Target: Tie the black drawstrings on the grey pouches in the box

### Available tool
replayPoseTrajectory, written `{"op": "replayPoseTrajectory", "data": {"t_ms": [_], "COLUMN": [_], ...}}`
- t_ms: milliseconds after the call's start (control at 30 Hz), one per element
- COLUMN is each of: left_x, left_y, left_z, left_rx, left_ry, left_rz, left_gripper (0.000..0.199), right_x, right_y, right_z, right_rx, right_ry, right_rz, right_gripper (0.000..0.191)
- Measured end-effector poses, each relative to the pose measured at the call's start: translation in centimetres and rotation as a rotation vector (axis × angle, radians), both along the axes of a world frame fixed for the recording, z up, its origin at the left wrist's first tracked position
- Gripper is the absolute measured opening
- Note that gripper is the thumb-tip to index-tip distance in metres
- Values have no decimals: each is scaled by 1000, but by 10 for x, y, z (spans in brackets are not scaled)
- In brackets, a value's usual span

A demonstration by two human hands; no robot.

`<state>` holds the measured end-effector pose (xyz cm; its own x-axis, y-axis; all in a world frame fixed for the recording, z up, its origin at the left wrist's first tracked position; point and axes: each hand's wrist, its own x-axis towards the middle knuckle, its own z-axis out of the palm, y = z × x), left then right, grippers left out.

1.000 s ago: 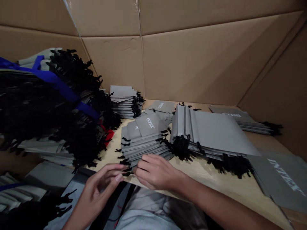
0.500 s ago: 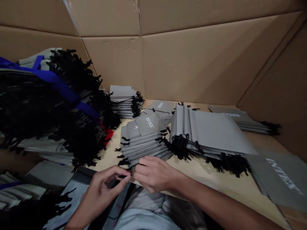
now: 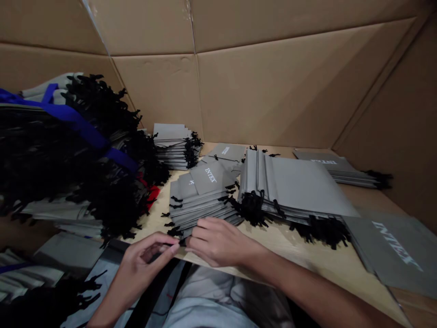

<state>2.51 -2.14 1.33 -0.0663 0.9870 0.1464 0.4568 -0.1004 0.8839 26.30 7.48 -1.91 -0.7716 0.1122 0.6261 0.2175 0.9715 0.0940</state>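
At the near edge of the table, my left hand (image 3: 145,259) pinches a dark drawstring (image 3: 182,241) between thumb and fingertips. My right hand (image 3: 220,243) is closed just to its right, its fingers curled at the same string; what lies inside them is mostly hidden. Directly beyond both hands is a fanned stack of small grey drawstring bags (image 3: 205,209), with black knotted cords sticking out at both sides. On top rests a grey bag with white INTEX lettering (image 3: 210,177).
A tall heap of bags with black cords (image 3: 116,118), tied by a blue strap (image 3: 77,120), rises at left. Larger grey bags (image 3: 303,184) lie right of centre, INTEX bags (image 3: 396,250) at far right. A small stack (image 3: 170,146) stands behind. Cardboard walls (image 3: 273,91) enclose the table.
My hands have drawn slightly apart, the left moving a little left, with dark string showing between them. The whole view has shifted slightly; the stacks keep their places.
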Motion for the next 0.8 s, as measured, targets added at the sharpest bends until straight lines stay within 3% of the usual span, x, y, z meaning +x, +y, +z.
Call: {"op": "replayPoseTrajectory", "data": {"t_ms": [233,500,667,800], "left_x": [1,-22,-31,-37], "left_y": [14,5,-5,-9], "left_z": [8,22,16,9], "left_rx": [-13,3,63,132], "left_ry": [-136,-4,147,320], "left_rz": [143,212,231,24], "left_gripper": [46,63,49,28], "right_x": [17,19,22,29], "right_y": [12,13,11,5], "right_z": [15,15,21,19], "right_rx": [-170,-244,-273,-340], "right_ry": [74,40,19,-73], "right_rz": [-89,-102,-98,-91], "right_gripper": [24,24,28,23]}}
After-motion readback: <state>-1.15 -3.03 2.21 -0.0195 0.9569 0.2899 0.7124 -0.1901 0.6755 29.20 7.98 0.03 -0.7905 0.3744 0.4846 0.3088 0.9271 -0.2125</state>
